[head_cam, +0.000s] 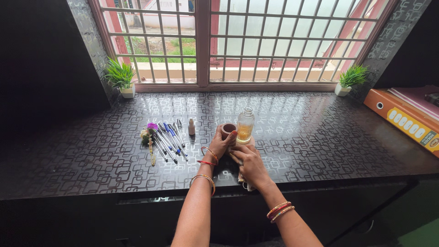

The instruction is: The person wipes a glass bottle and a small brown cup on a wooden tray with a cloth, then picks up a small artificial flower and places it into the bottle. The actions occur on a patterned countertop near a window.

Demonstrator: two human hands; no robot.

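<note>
Dark glossy patterned bench [320, 137] under a barred window [238, 41], with small potted green plants [120, 77] at both ends and an orange binder [402, 120] at right. Left hand [221, 144] wrapped in a closed grip around a small brown clay cup [227, 130], just beside a ribbed glass bottle of amber liquid [245, 124]; right hand [249, 163] pressed flat, fingers loose, on a pale cloth [243, 179] at the bench edge. Loose ballpoint pens [168, 139] left of the cup.

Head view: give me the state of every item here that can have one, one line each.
Left hand: gripping the small brown cup, held upright.
Right hand: pressed flat on a cloth on the counter.
Glass bottle: upright, partly filled with amber liquid; whether it is capped I cannot tell.
Pens: lying loose in a fanned row.
Window: grille in place.
Orange binder: lying flat, shut.
</note>
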